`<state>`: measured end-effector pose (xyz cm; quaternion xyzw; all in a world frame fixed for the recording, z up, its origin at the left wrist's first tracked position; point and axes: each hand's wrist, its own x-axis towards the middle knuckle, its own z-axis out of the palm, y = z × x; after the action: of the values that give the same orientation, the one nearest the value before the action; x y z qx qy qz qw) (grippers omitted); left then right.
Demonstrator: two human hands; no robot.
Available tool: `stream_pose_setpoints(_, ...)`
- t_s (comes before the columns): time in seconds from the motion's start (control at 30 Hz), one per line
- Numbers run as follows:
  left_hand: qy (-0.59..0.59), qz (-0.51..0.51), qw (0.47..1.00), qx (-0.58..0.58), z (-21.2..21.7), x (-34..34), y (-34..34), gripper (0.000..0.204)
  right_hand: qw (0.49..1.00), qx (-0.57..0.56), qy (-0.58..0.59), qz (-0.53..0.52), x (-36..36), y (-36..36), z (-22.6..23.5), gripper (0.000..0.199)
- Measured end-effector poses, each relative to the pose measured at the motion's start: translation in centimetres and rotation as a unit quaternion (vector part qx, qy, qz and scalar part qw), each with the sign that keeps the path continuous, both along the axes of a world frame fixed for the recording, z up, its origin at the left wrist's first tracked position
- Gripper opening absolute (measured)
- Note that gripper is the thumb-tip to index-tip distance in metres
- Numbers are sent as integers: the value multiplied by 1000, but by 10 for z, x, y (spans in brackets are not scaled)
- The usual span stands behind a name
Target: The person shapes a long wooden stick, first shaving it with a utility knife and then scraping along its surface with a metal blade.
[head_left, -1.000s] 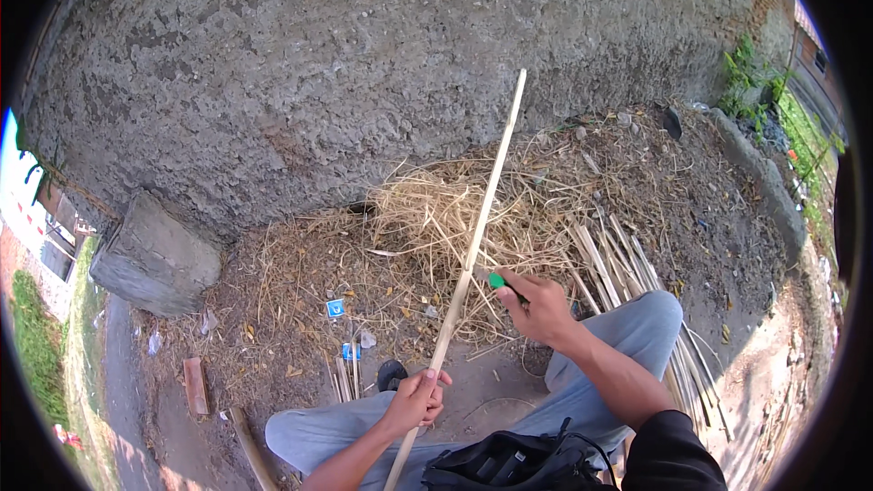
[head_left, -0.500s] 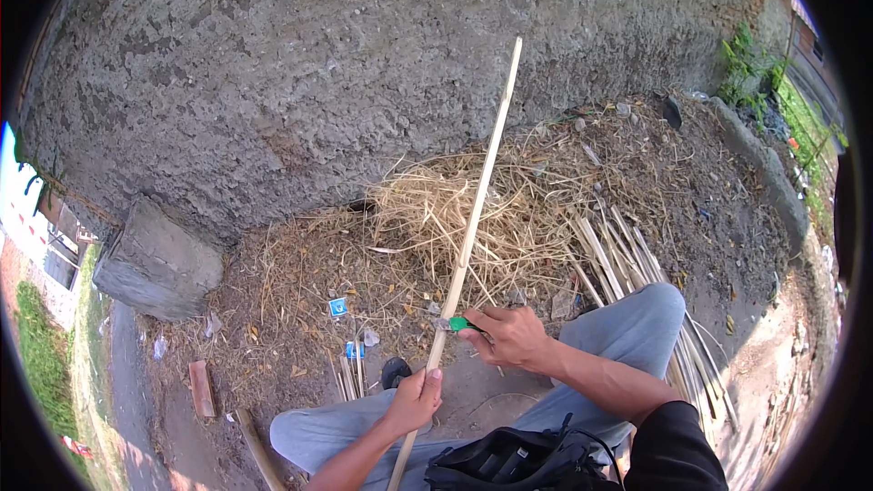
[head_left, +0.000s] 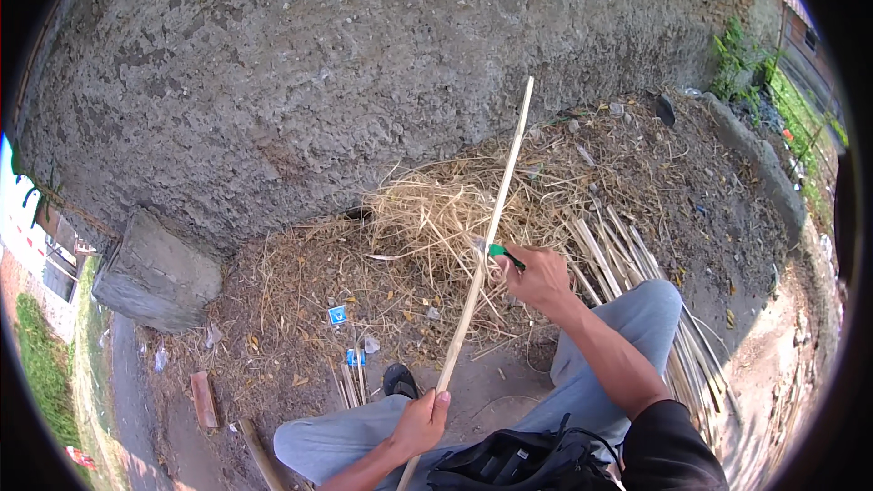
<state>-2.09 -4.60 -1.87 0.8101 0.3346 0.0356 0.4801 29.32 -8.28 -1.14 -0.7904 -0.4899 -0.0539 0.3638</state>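
A long, pale bamboo strip point(head_left: 466, 318) slants up from my lap toward the wall. My left hand point(head_left: 422, 422) is closed around its lower part, thumb on top. Higher up, my right hand point(head_left: 534, 278) grips a green-handled knife point(head_left: 496, 250); its short blade lies against the strip, partly lost in the straw behind. The strip's far end rises over the foot of the wall. Beneath it on the ground spreads a heap of thin shavings point(head_left: 423, 214).
A bundle of split strips point(head_left: 618, 255) lies by my right knee. A rough wall point(head_left: 364, 64) rises ahead, with a concrete block point(head_left: 159, 268) at its left foot. A reddish brick point(head_left: 204, 399), a thicker stick point(head_left: 259, 455) and blue packets point(head_left: 337, 315) lie on the left.
My right hand and the knife have moved up along the strip, away from my left hand. The strip and my left hand have shifted down toward my lap.
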Motion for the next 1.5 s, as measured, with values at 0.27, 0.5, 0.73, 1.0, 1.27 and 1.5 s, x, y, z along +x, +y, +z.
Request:
stream_pose_setpoints(0.27, 58, -54, 996, 32, 27, -31, -11, 34, 986, -39, 65, -150, 49, 9, -17, 31)
stream_pose_setpoints(0.5, 151, -2, 988, 18, 67, -66, -30, 33, 989, 14, 14, -144, 52, 13, -24, 32)
stream_pose_setpoints(0.73, 262, -60, 963, 28, 64, -128, -56, 31, 904, 69, 223, -360, 127, -13, -33, 40)
stream_pose_setpoints(1.0, 92, 95, 991, -29, 35, -147, -40, 22, 725, 146, 666, -102, 68, -8, -19, 44)
stream_pose_setpoints(1.27, 31, 167, 977, -127, 41, -92, -28, 25, 879, 112, 462, 29, 9, -7, -4, 42)
stream_pose_setpoints(1.5, 31, 248, 905, -345, 52, -49, -6, 28, 966, 27, 191, 171, -57, -24, -1, 32)
